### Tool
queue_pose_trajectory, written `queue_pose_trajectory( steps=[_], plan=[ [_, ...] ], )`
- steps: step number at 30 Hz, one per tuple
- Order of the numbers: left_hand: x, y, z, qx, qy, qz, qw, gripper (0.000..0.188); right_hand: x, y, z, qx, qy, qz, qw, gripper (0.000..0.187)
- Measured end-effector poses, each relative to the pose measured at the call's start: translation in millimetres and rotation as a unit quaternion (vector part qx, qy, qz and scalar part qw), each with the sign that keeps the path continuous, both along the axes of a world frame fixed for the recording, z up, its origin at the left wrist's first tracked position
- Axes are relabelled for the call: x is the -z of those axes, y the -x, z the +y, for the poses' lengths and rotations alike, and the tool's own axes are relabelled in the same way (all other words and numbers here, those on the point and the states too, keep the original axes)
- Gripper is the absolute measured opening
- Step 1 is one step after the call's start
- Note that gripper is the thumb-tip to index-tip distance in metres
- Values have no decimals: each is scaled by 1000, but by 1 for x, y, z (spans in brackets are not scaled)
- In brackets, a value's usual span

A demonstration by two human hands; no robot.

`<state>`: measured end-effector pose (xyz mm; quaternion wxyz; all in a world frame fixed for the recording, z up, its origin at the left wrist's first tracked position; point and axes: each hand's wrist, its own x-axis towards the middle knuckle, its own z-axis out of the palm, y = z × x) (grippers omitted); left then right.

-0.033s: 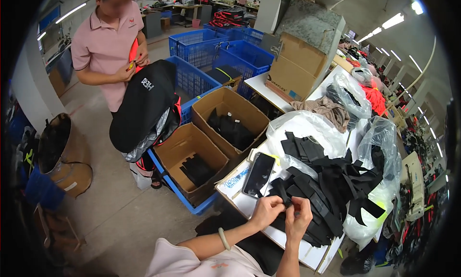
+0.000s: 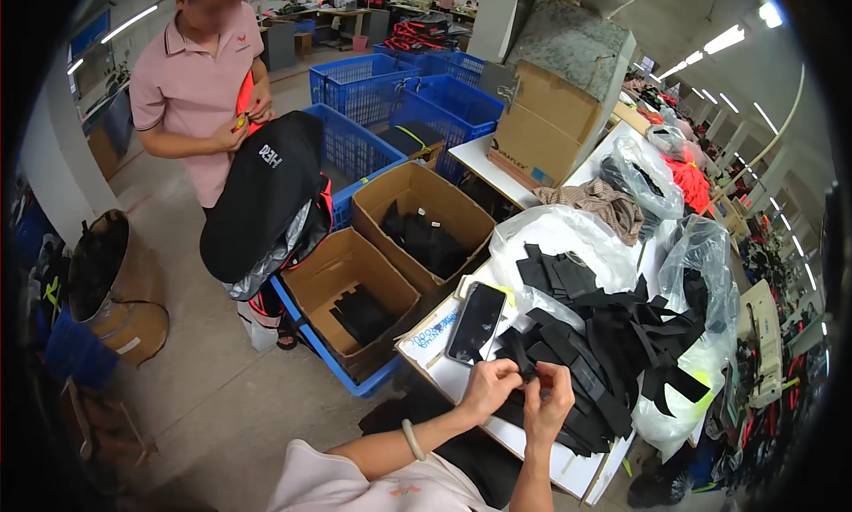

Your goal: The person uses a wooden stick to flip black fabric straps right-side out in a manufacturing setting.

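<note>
Above the near edge of a white table, my left hand and my right hand meet with fingers pinched. Between them is one end of a black fabric strip; my fingertips cover the part they grip. Just beyond and to the right lies a loose pile of black strips, partly under my right hand. A dark-screened phone rests on the table to the upper left of my left hand.
Left of the table, two open cardboard boxes hold black pieces. Clear plastic bags and a checked cloth lie behind the pile. A co-worker stands far left with a large black bag. Blue crates stand farther back.
</note>
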<state>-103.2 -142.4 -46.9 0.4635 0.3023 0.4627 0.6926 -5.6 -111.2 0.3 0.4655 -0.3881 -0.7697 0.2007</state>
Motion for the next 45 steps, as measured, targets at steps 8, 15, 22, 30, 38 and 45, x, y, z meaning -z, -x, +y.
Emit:
queue_pose_trajectory(
  steps=[8, 15, 22, 30, 38, 45],
  plan=[
    [-5, -2, 14, -83, 5, 95, 992, 9, -11, 8, 1, 22, 25, 14, 999, 16],
    [-29, -4, 24, -69, -50, 136, 987, 11, -14, 0, 20, 28, 53, 96, 994, 21],
    [-30, 5, 24, 5, 4, -38, 999, 7, -11, -2, 16, 10, 60, 108, 992, 20],
    [-34, 14, 20, 93, 30, -99, 990, 6, -9, -11, 11, -70, 215, 238, 945, 25],
    [-37, 6, 23, 254, 21, -268, 929, 7, -6, -15, 9, 5, 124, 235, 964, 24],
    [-41, 5, 33, 281, 47, -419, 862, 21, -1, -9, 5, 36, 134, 337, 931, 18]
  ],
)
